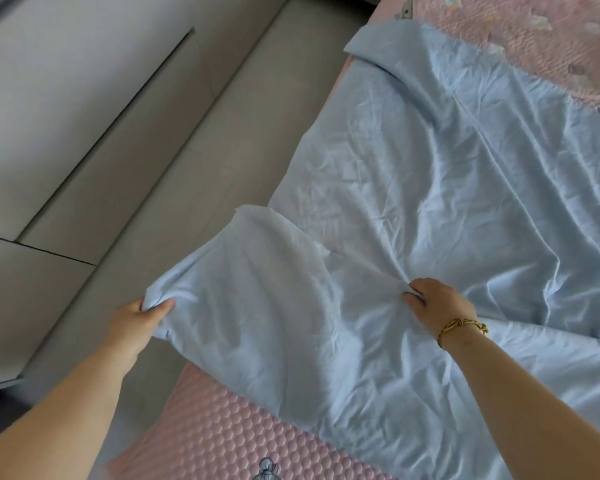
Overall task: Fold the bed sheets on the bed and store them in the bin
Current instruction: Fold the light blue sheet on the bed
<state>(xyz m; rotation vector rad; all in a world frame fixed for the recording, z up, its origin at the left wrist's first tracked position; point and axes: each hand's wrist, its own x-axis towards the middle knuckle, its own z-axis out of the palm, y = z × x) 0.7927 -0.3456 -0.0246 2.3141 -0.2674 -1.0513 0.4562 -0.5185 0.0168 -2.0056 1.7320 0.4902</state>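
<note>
A light blue bed sheet (447,188) lies spread and wrinkled across the bed, one corner folded over at the far left. My left hand (137,318) grips a bunched edge of the sheet and holds it lifted out past the bed's left side. My right hand (437,304), with a gold bracelet at the wrist, pinches a gather of the same sheet down on the bed surface. No bin is in view.
Under the sheet lies a pink quilted bed cover (222,431), with a pink patterned blanket (534,39) at the far right. Grey floor tiles (187,161) run along the bed's left side, beside a pale cabinet (49,98).
</note>
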